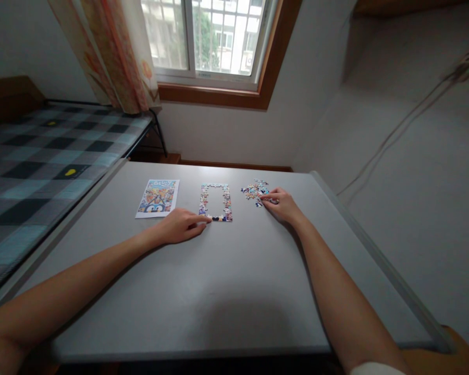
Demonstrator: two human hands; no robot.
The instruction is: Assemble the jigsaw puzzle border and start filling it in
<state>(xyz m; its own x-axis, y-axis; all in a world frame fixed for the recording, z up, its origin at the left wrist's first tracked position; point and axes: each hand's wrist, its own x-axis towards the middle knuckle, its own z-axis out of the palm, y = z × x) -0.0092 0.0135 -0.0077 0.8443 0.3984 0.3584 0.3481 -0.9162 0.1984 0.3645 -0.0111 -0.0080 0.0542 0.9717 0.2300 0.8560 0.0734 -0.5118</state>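
Note:
A jigsaw puzzle border (pixel 227 200) lies joined into a rectangle, with bare table showing inside it. My left hand (pixel 183 225) rests flat at its lower left corner, fingers stretched out, the index fingertip touching the bottom edge. To the right is a loose pile of puzzle pieces (pixel 254 190), mixed in colour. At the pile's near right side, my right hand (pixel 282 204) has its thumb and index finger pinched together on a puzzle piece, which the fingers mostly cover. Left of the border lies a printed picture sheet (pixel 157 198) with a blue cartoon character.
Everything sits on a pale grey table (pixel 219 281) with a raised rim along its right side. A bed with a checked cover (pixel 62 146) stands to the left. Beyond the table are a curtain (pixel 117 57) and a window (pixel 219 39); a cable (pixel 398 127) hangs on the right wall.

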